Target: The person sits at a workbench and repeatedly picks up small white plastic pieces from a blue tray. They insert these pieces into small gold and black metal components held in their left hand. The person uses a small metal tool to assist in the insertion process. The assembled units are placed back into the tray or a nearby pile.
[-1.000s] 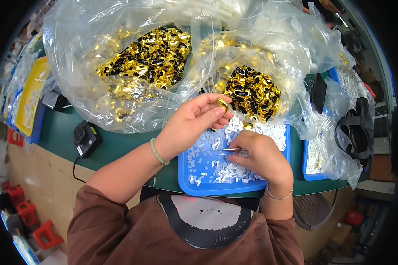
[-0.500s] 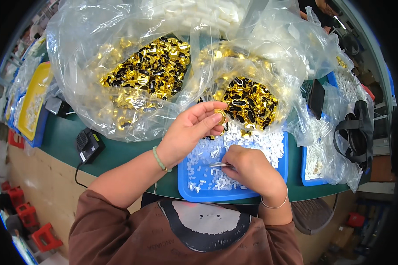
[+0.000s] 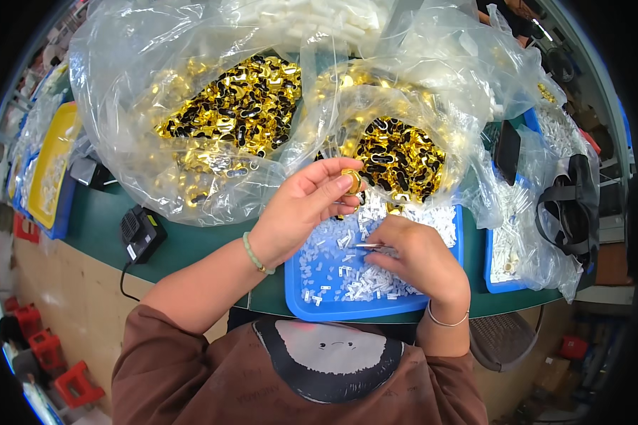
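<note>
My left hand (image 3: 290, 209) pinches a small shiny gold-coloured part (image 3: 352, 181) between thumb and fingers, above the far edge of a blue tray (image 3: 315, 312). Inside the tray lie many small white plastic pieces (image 3: 376, 285) and frosted, translucent ones (image 3: 316, 263). Low over them, my right hand (image 3: 425, 261) grips thin metal tweezers (image 3: 368, 246), whose tips point left. Whether the tips hold a piece is too small to tell. Just beyond my hands, a clear plastic bag (image 3: 333, 113) gapes open around gold and black parts (image 3: 402, 157).
Another clear bag (image 3: 113, 152) of gold and black parts (image 3: 237, 106) stands at the far left. A black corded device (image 3: 143, 236) sits on the green table (image 3: 96, 212). Rightward are a phone (image 3: 507, 152), a second blue tray (image 3: 507, 287) and a black strapped bag (image 3: 571, 212).
My right hand has moved slightly away from me and to the right, carrying the tweezers up the tray. My left hand stays nearly in place with the gold part.
</note>
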Available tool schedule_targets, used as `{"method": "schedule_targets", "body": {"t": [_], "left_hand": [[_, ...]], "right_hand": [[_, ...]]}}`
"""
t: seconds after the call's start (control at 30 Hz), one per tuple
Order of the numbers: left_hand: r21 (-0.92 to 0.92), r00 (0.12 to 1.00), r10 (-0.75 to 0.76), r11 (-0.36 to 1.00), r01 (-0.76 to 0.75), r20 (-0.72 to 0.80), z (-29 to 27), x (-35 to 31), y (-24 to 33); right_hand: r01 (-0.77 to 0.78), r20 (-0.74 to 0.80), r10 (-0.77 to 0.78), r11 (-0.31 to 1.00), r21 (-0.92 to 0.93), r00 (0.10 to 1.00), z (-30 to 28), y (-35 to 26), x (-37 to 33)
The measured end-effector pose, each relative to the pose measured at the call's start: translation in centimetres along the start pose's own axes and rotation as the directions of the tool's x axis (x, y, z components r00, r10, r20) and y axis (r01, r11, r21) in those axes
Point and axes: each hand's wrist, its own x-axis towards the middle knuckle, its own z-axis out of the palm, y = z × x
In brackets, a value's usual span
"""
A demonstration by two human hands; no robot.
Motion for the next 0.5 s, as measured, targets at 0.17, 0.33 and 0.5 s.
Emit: {"method": "schedule_targets", "body": {"t": [0.17, 0.33, 0.5], "left_hand": [[0.003, 1.000, -0.007, 1.000, 0.007, 0.001, 0.2, 0.1, 0.2], [-0.029, 0.999, -0.032, 0.999, 0.032, 0.009, 0.2, 0.1, 0.3], [0.013, 0.999, -0.022, 1.000, 0.021, 0.041, -0.1, 0.1, -0.2]], "right_hand": [[0.024, 0.043, -0.020, 0.995, -0.101, 0.999, 1.3, -0.3, 0.2], [0.021, -0.049, -0.023, 0.999, -0.034, 0.999, 0.8, -0.7, 0.3], [-0.070, -0.331, 0.219, 0.910, 0.408, 0.918, -0.5, -1.5, 0.9]]}}
